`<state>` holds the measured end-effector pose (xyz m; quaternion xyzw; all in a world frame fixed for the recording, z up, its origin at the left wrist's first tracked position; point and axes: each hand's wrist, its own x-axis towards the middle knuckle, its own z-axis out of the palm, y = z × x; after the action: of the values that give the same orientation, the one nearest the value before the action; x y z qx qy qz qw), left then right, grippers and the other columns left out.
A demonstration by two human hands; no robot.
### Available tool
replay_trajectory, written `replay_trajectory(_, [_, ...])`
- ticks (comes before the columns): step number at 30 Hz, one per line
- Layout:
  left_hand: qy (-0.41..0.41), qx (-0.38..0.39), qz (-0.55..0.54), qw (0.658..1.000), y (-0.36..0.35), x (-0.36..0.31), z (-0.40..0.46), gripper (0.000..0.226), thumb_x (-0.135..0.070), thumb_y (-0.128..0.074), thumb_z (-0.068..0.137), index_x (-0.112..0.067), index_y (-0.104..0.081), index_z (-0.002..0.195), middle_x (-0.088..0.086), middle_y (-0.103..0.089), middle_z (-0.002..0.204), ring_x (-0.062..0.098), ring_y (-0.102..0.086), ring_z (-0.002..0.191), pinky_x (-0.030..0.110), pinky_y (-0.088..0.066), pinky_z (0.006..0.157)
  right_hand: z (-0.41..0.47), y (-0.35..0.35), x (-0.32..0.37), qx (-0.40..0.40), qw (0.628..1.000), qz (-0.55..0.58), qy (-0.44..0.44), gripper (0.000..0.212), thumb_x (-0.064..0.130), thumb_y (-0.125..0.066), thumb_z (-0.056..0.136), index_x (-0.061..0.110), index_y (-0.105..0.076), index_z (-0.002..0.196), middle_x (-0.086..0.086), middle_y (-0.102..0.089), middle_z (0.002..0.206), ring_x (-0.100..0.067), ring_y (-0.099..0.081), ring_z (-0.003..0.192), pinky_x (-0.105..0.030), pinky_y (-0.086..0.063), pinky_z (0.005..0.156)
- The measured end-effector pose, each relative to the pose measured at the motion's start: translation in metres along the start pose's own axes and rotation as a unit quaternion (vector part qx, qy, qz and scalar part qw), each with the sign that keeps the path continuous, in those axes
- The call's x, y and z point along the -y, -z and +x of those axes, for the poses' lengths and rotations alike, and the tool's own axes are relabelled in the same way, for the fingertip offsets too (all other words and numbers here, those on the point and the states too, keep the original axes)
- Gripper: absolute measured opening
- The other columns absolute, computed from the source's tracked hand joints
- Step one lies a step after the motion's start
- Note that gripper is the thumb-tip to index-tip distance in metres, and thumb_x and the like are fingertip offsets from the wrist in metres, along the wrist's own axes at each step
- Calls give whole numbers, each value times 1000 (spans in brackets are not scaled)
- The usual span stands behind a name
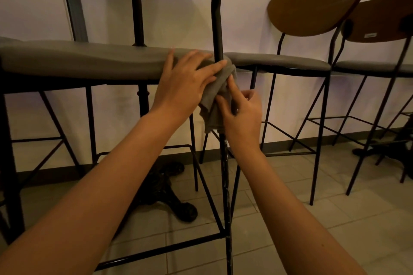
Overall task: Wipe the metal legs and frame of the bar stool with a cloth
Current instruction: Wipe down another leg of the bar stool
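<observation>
The bar stool in front of me has a grey padded seat [78, 60] and a black metal frame. Its rear upright [216, 18] runs from the wooden backrest down past the seat and continues as a scuffed leg [225, 185]. A grey-brown cloth [214, 96] is wrapped around that upright just below seat height. My left hand [185, 80] presses the cloth's upper part against the tube at the seat's corner. My right hand [241, 116] pinches the cloth's lower folds from the right. The tube under the cloth is hidden.
A black footrest bar [161, 250] crosses low in front. An ornate black table base [172, 198] stands behind the stool. Two more stools [312, 13] with wooden backs line the white wall at the right. The floor is pale tile [335, 214].
</observation>
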<state>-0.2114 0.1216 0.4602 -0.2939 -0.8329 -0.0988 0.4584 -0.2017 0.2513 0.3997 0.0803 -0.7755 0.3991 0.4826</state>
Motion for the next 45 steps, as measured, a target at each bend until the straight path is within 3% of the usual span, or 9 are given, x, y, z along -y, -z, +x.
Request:
replay_trajectory(3, [5, -5, 16, 1000, -2, -1, 7, 39, -24, -41, 95, -30, -44, 134, 10, -46, 134, 29, -37, 127, 46, -21, 106, 1, -3, 1, -16, 1000, -17, 0, 46, 30, -59, 87, 31, -47, 131, -10, -41, 116, -23, -41, 108, -34, -48, 84])
replay_trajectory(12, [27, 20, 21, 999, 2, 5, 30, 36, -32, -36, 97, -39, -44, 131, 6, -51, 124, 28, -39, 116, 39, -27, 96, 3, -9, 1, -22, 999, 24, 17, 44, 20, -59, 87, 25, -50, 129, -12, -43, 118, -26, -44, 108, -33, -48, 84])
replay_trajectory(17, [20, 41, 3, 999, 7, 13, 42, 38, -39, -37, 95, -46, -38, 132, 4, -54, 118, 27, -42, 112, 38, -28, 90, 5, -10, 1, -37, 999, -16, 35, 48, 18, -62, 85, 25, -49, 131, -11, -43, 121, -23, -39, 110, -23, -40, 85])
replay_trajectory(21, [39, 36, -18, 998, 6, 12, 48, 38, -40, -40, 94, -48, -38, 131, 3, -55, 115, 26, -43, 111, 41, -29, 92, 7, -12, 1, -29, 999, -7, 37, 51, 16, -61, 86, 26, -45, 133, -8, -47, 117, -21, -39, 108, -11, -32, 77])
replay_trajectory(28, [50, 39, -38, 997, 4, 12, 49, 39, -39, -42, 94, -48, -38, 132, 3, -56, 112, 25, -47, 107, 40, -32, 90, -5, -12, -6, -23, 999, -8, 25, 41, 18, -59, 87, 24, -53, 127, -7, -51, 109, -20, -42, 100, -11, -33, 72])
replay_trajectory(31, [50, 37, -76, 995, 1, 12, 48, 40, -37, -44, 94, -44, -39, 132, 5, -56, 108, 22, -50, 97, 33, -39, 78, -5, -9, -6, -24, 1000, -13, 13, 36, 18, -58, 88, 21, -56, 124, -6, -52, 105, -21, -42, 100, -16, -35, 73])
replay_trajectory(35, [50, 35, -82, 995, -1, 12, 48, 41, -38, -46, 93, -45, -38, 132, 5, -55, 105, 16, -46, 87, 27, -34, 67, 6, -9, 4, -34, 999, -21, 15, 35, 19, -56, 89, 21, -56, 124, -6, -53, 104, -19, -42, 98, -24, -40, 74])
replay_trajectory(41, [49, 40, -88, 994, 0, 14, 45, 43, -37, -48, 92, -44, -37, 133, 5, -54, 103, 15, -45, 85, 27, -35, 65, 2, -10, 0, -46, 998, -32, 25, 28, 19, -56, 89, 18, -61, 117, -4, -56, 97, -17, -43, 94, -27, -43, 73])
replay_trajectory(45, [49, 32, -88, 994, -1, 14, 45, 44, -36, -49, 91, -43, -39, 133, 5, -54, 100, 16, -46, 84, 28, -37, 65, -21, -8, -12, -46, 998, -42, 15, 25, 19, -59, 87, 17, -64, 112, -1, -57, 91, -12, -40, 89, -22, -38, 68])
